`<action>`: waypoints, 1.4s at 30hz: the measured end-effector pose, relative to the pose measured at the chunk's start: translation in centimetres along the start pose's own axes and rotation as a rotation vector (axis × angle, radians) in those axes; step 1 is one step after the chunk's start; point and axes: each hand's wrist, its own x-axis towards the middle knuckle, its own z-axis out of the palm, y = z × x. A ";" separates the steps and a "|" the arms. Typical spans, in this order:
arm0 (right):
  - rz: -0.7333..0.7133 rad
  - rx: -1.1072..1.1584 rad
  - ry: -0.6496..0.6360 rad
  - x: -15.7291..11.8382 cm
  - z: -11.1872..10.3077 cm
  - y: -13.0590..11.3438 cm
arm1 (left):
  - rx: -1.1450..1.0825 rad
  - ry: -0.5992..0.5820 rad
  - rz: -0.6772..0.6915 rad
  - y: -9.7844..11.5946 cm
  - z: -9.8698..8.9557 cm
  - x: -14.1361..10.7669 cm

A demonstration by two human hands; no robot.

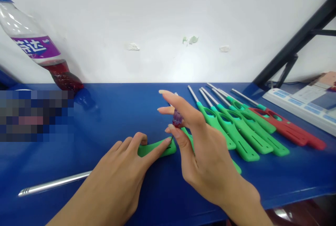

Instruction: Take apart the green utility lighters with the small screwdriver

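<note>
While the left hand [122, 170] pins smooth green plastic [157, 148], slim metal tube [55, 184] projecting.

The left hand [120, 170] and right hand [207, 149] are bare, as are the visible parts of both wrists [236, 191]. The right index finger [181, 101] is slender, its long, smooth nail [162, 92] extending past the fingertip.

Bottle [31, 40], purple label [36, 47]: large white Chinese characters are showing, the second reading "达", the first curving partly out of view. A smaller mark at the label's upper right is appearing too blurred for certain reading.
</note>
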 end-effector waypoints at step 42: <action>0.353 -0.546 -0.457 0.1 1.1 0.3 | 0.190 0.194 0.072 -0.3 1.1 -0.5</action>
